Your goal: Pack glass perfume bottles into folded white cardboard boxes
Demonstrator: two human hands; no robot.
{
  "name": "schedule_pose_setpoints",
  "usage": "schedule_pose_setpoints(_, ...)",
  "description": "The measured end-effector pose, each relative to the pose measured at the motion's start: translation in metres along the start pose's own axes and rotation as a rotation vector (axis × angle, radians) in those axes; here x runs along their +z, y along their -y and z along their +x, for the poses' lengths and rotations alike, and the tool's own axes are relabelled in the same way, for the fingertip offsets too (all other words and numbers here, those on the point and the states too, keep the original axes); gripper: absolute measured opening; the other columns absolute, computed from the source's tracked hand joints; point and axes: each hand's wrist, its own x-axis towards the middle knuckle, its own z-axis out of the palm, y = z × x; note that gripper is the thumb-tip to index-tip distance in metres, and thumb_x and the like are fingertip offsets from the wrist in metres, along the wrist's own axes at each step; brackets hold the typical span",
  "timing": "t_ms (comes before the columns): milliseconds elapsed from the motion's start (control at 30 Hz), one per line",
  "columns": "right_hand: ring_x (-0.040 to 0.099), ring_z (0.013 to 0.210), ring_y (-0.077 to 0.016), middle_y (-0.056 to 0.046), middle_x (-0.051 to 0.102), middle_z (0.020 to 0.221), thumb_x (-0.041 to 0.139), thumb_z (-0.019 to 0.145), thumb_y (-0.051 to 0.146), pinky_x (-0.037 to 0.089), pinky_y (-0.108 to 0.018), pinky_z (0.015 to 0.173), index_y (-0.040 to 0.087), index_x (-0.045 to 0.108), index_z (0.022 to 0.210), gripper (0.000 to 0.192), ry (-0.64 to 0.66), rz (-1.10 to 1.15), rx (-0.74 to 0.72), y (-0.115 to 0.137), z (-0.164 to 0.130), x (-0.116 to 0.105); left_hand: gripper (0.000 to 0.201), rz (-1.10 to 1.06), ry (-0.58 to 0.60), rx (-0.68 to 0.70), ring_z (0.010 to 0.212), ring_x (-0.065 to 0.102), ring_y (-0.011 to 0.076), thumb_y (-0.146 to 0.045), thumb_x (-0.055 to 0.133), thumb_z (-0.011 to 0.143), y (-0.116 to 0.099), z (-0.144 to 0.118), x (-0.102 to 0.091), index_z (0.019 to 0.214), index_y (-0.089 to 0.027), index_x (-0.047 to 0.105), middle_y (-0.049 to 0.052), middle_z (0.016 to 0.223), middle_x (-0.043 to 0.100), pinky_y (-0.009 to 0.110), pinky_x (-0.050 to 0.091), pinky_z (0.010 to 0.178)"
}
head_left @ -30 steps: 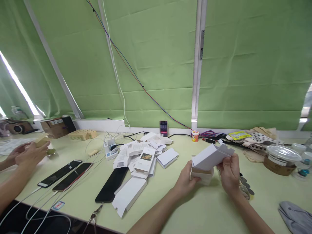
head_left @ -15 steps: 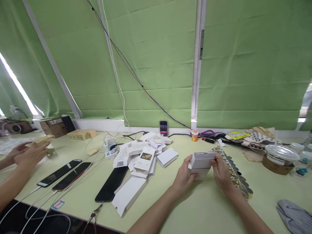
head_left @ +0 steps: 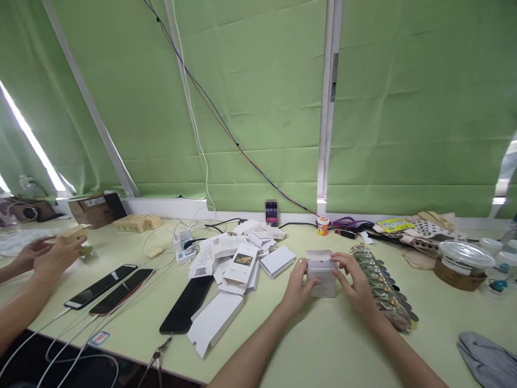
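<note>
While we hold the small white box (head_left: 322, 276) upright on the bench (head_left: 347, 345), our left hand (head_left: 298, 286) braces its left side and our right hand (head_left: 354, 280) wraps the right side, with fingertips (head_left: 338, 260) up at the open top flap. Both grips are closed on the box, one at each side wall, and its base appears to rest on the bench just in front of us.

To close a carton like this cleanly, we judge it best to keep the left grip low and steady, so the walls stay square, and let only the right fingertips work the flap. Pressing too hard on the thin card would bow the sides and make the tuck tab miss its slot. The flap should fold along its own crease, with the tab guided inside the front wall, not forced over it.

Just to the right of our right hand lies a long row of shiny round pieces (head_left: 382, 288); our wrist is close to it, so the elbow should stay in. To the left sits a heap of flat white cartons (head_left: 238, 258) and a dark phone (head_left: 186, 304), well apart from the box. At the far left edge another person's hands (head_left: 48, 257) hold a tan piece, away from our work.
</note>
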Motion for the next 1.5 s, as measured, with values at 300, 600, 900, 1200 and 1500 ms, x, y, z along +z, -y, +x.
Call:
schedule_pose_setpoints(300,0.057,0.084,-0.0230,-0.006,0.066,0.091,0.053,0.087,0.021,0.048,-0.040,0.073,0.029,0.068,0.101,0.022,0.070,-0.070,-0.220,-0.007,-0.004,0.000,0.023,-0.037,-0.038,-0.025,0.093,0.052,0.0210,-0.026,0.066,0.073,0.002,0.002,-0.002,0.093,-0.020,0.056,0.003,0.095,0.057,0.031,0.044,0.082)
schedule_pose_setpoints(600,0.057,0.085,-0.0222,-0.007,0.064,0.093,0.052,0.088,0.021,0.049,-0.039,0.072,0.028,0.068,0.101,0.022,0.081,-0.044,-0.234,-0.004,-0.006,0.001,0.037,-0.138,-0.021,-0.041,0.079,0.051,0.0172,-0.053,0.043,0.088,0.001,0.001,-0.008,0.089,-0.018,0.055,0.002,0.083,0.055,0.027,0.041,0.073)
schedule_pose_setpoints(900,0.057,0.091,-0.0212,-0.007,0.059,0.096,0.047,0.091,0.019,0.049,-0.035,0.078,0.023,0.060,0.113,0.026,0.080,-0.138,-0.169,-0.006,-0.011,0.011,0.024,-0.179,-0.021,-0.070,0.090,0.054,0.0185,-0.036,0.060,0.081,0.008,0.004,-0.004,0.099,-0.020,0.055,0.004,0.099,0.059,0.029,0.044,0.081)
schedule_pose_setpoints(1200,0.057,0.092,-0.0205,-0.007,0.055,0.098,0.036,0.095,0.024,0.046,-0.034,0.079,0.023,0.058,0.108,0.026,0.010,-0.127,0.006,-0.006,-0.011,0.011,0.020,-0.223,-0.041,-0.107,0.090,0.055,0.0188,-0.023,0.061,0.077,0.011,0.003,-0.002,0.095,-0.021,0.055,0.003,0.097,0.059,0.029,0.043,0.081)
schedule_pose_setpoints(1500,0.053,0.072,-0.0158,-0.003,0.053,0.090,0.040,0.093,0.042,0.045,-0.030,0.067,0.022,0.048,0.104,0.024,-0.089,0.311,0.389,0.006,-0.012,0.020,0.037,-0.407,-0.102,-0.171,0.078,0.055,0.0163,-0.034,0.071,0.072,0.015,0.007,-0.005,0.104,-0.020,0.059,0.002,0.086,0.061,0.025,0.041,0.070)
